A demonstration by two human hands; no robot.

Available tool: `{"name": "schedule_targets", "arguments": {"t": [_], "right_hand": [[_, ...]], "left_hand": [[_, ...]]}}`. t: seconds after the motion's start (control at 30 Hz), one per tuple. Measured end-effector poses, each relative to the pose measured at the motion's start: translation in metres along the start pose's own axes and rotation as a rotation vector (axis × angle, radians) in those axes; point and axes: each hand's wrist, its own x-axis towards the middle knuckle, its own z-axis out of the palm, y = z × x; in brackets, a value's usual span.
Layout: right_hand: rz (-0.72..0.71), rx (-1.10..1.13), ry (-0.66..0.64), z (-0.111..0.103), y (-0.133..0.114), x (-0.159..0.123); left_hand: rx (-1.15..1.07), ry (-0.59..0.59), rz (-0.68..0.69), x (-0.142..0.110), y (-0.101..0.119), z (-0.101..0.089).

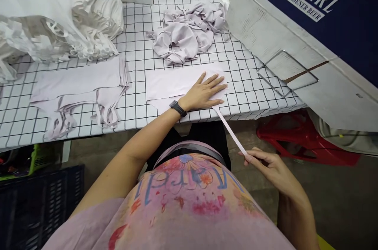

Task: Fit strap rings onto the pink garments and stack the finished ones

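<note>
Printed shirt [191,210] beside right hand [267,163], which pinches a pale strap [232,132], left hand [203,93] splayed flat on lilac fabric [169,83]

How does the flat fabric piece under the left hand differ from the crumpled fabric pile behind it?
The flat piece lies spread out, while the crumpled pile is bunched. The left hand rests on the flat piece; no hand touches the crumpled pile. Both are pale and lie on the checked cloth.

On the table [137,41], the garment stack [76,82] lies left of the single garment [168,82]; behind this is a heap [189,35]; at right, seemingly, stands a carton [310,33].
</note>
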Motion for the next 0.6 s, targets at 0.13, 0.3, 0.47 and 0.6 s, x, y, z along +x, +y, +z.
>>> {"name": "schedule_targets", "arguments": {"t": [0.13, 0.3, 0.47, 0.6], "right_hand": [[0.038, -0.018, 0.039, -0.007, -0.001, -0.016], [0.083, 0.031, 0.087, -0.013, -0.013, -0.031], [-0.007, 0.132, 0.128, -0.02, -0.019, -0.047], [-0.193, 0.299, 0.136, -0.017, -0.008, -0.047]], "left_hand": [[0.004, -0.007, -0.002, 0.0, 0.0, -0.001], [0.003, 0.0, -0.01, 0.0, -0.001, -0.001], [-0.004, -0.006, -0.01, 0.001, -0.001, -0.002], [-0.039, 0.004, -0.011, 0.001, -0.001, -0.002]]}}
